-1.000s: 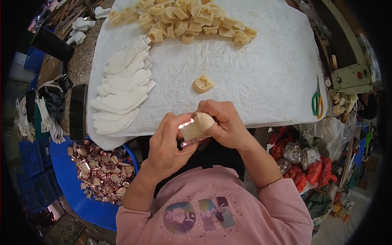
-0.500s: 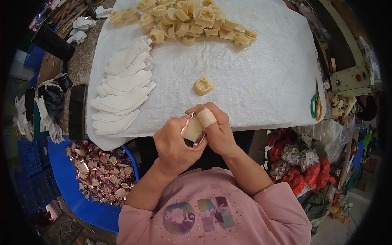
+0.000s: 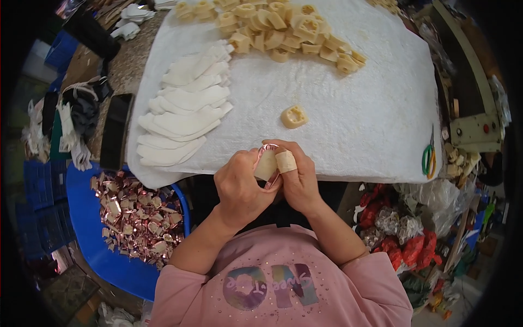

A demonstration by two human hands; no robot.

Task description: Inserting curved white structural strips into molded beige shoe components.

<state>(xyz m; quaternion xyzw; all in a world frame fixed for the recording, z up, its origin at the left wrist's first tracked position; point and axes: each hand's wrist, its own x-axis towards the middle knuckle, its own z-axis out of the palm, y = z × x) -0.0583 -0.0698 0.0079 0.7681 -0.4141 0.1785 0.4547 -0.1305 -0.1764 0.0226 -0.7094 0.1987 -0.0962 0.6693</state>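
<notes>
My left hand (image 3: pixel 238 182) and my right hand (image 3: pixel 303 184) are closed around a small block (image 3: pixel 266 165), probably a shoe heel, at the near edge of the table. It has a flat beige face and a shiny metallic pink rim. My fingers hide much of its sides. A beige tape wrap (image 3: pixel 286 161) covers my right thumb, which presses along the rim. Just beyond my hands, a single bare beige hollow block (image 3: pixel 295 116) lies on the white woven sheet (image 3: pixel 348 125).
Beige blocks (image 3: pixel 275 32) are heaped at the back. White curved cut pieces (image 3: pixel 185 111) overlap at the left, beside a black phone (image 3: pixel 116 131). Below them is a blue tub (image 3: pixel 90 218) of pink-covered blocks (image 3: pixel 139 218). Scissors (image 3: pixel 429 155) lie right; red bags (image 3: pixel 414 248) are below.
The pink-rimmed block has turned slightly between my fingers, showing more of its curved far rim. The whole view has shifted, moving the table's contents rightward in the picture.
</notes>
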